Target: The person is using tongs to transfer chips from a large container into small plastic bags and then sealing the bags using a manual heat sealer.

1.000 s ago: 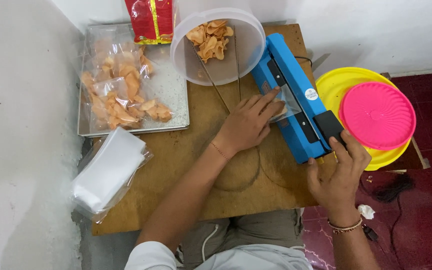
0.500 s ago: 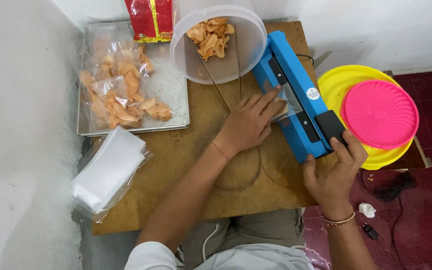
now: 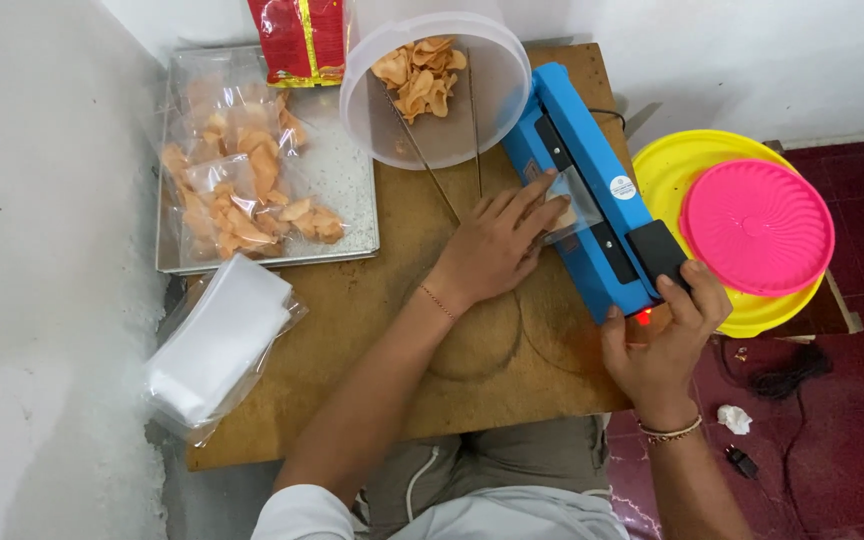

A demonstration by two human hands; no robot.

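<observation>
The right hand (image 3: 667,335) is closed over the black handle end of the blue heat sealer (image 3: 592,205), thumb and fingers wrapped around it, pressing the arm down; a small red lamp (image 3: 642,318) glows at the sealer's near end. The left hand (image 3: 497,245) lies flat and open, fingers extended, holding a clear bag of crackers (image 3: 564,212) with its mouth under the sealing bar. The bag is largely hidden by the fingers and the arm.

Status, as judged: one bag is mid-seal. Several filled bags (image 3: 237,190) lie on the metal tray (image 3: 347,245) at the far left of the tabletop (image 3: 392,330). Loose crackers remain in the tipped plastic tub (image 3: 437,85), and a stack of empty bags (image 3: 217,345) sits at the near left, so further filling and sealing appears outstanding.
</observation>
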